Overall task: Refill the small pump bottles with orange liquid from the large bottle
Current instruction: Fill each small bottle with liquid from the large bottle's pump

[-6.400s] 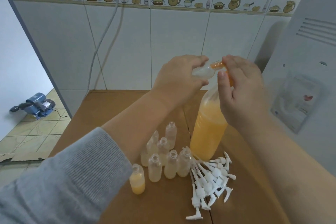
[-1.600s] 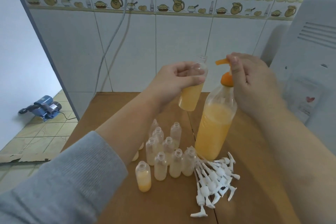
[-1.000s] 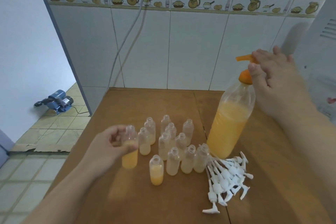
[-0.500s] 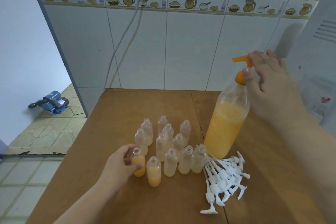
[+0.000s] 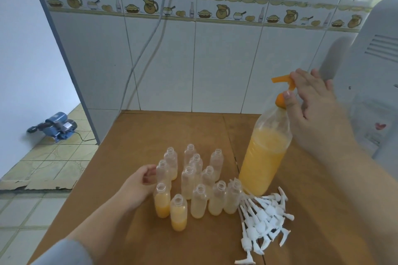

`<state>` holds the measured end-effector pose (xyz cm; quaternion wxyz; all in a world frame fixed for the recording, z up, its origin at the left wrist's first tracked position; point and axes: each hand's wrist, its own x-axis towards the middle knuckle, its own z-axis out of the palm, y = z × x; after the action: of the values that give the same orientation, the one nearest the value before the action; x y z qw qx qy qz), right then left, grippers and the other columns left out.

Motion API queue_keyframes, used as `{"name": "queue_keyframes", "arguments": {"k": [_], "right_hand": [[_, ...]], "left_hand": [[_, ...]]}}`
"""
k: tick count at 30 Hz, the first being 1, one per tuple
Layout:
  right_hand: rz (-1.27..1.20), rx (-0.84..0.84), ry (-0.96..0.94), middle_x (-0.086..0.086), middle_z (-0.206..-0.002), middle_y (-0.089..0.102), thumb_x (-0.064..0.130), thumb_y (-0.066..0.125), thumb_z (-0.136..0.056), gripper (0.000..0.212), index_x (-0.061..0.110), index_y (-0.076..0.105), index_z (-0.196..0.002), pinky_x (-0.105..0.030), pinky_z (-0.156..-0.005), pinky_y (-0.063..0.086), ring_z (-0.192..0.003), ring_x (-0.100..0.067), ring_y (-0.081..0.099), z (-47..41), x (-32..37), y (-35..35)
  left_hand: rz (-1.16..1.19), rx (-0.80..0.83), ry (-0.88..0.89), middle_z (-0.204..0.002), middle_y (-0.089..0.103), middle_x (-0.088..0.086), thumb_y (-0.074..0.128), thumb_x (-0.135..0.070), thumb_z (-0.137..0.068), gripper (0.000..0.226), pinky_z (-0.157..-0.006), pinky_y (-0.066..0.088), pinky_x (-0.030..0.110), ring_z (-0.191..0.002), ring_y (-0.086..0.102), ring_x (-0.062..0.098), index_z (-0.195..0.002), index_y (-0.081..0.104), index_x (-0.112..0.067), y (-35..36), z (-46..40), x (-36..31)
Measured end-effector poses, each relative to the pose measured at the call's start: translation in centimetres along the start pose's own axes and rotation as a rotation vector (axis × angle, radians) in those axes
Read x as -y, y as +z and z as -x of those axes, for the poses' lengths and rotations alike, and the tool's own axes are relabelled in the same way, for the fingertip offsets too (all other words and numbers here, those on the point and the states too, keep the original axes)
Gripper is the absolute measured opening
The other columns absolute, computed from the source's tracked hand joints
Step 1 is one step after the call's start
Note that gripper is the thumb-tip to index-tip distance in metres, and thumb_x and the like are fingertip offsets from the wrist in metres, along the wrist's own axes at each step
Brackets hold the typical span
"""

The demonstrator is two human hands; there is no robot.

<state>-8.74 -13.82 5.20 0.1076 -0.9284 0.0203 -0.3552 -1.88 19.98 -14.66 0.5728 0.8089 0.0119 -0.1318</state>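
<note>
A large clear bottle [image 5: 262, 161], over half full of orange liquid, stands on the brown table [image 5: 150, 131] at right. My right hand [image 5: 310, 114] holds its orange pump [image 5: 280, 80], thumb on the collar, fingers over the head. Two small bottles partly filled with orange liquid [image 5: 162, 205] [image 5: 178, 216] stand at the front left of a cluster of several empty small bottles [image 5: 199, 200]. My left hand [image 5: 137, 185] is beside the cluster, its fingertips at an empty bottle [image 5: 163, 171] without closing round it.
A pile of white pump heads [image 5: 262, 215] lies right of the small bottles. A white appliance [image 5: 374, 71] stands close at the right. The tiled wall with hanging cables [image 5: 150, 49] is behind. A blue motor [image 5: 57, 126] sits on the floor at left.
My left hand carried the filled small bottle down from the large bottle's spout, set it beside the other filled one, let go and moved up to an empty bottle. My right hand stayed on the pump.
</note>
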Motion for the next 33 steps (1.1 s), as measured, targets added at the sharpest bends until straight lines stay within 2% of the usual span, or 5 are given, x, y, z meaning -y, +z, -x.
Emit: {"name": "queue_keyframes", "arguments": {"k": [12,18,21,27,33], "right_hand": [[-0.008,-0.005,-0.012,-0.004,-0.153,0.032,0.046,0.024,-0.098,0.060,0.010,0.035,-0.145,-0.025,-0.116,-0.005,-0.146,-0.015,0.012,0.1,0.1,0.0],[0.004,-0.009,-0.018,-0.004,-0.152,0.033,0.046,0.023,-0.098,0.060,0.011,0.036,-0.144,-0.026,-0.116,-0.004,-0.146,-0.015,0.013,0.1,0.2,-0.2],[0.011,0.003,-0.027,-0.003,-0.152,0.033,0.046,0.023,-0.098,0.059,0.012,0.035,-0.145,-0.026,-0.116,-0.005,-0.146,-0.015,0.012,0.0,0.0,-0.2],[0.014,0.015,-0.044,-0.004,-0.152,0.034,0.044,0.026,-0.097,0.058,0.012,0.035,-0.145,-0.028,-0.116,-0.005,-0.146,-0.018,0.013,0.0,0.0,-0.6],[0.039,0.003,-0.055,-0.005,-0.151,0.034,0.035,0.040,-0.100,0.051,0.012,0.035,-0.145,-0.028,-0.115,-0.006,-0.146,-0.020,0.014,0.1,0.0,-0.7]], "left_hand": [[-0.024,0.067,0.012,-0.091,0.072,0.003,0.076,-0.007,-0.067,0.040,-0.081,0.051,0.039,-0.087,0.067,0.021,-0.103,0.066,-0.021,-0.1,-1.2,-0.4],[0.141,-0.305,0.112,-0.102,0.068,0.001,0.076,-0.028,-0.077,0.029,-0.088,0.049,0.040,-0.102,0.062,0.027,-0.103,0.064,-0.025,-2.5,0.9,-1.4],[0.101,-0.401,0.346,-0.105,0.066,-0.005,0.071,-0.037,-0.081,0.034,-0.079,0.045,0.028,-0.102,0.061,0.020,-0.111,0.062,-0.026,-3.1,2.9,-6.7],[-0.163,-0.196,0.672,-0.108,0.062,-0.020,0.070,-0.043,-0.077,0.040,-0.081,0.042,0.012,-0.092,0.058,-0.004,-0.114,0.055,-0.043,2.7,4.2,-18.9],[-0.239,-0.042,0.744,-0.112,0.058,-0.014,0.066,-0.034,-0.086,0.045,-0.076,0.039,0.007,-0.085,0.055,0.003,-0.129,0.052,-0.031,8.0,3.7,-23.0]]}}
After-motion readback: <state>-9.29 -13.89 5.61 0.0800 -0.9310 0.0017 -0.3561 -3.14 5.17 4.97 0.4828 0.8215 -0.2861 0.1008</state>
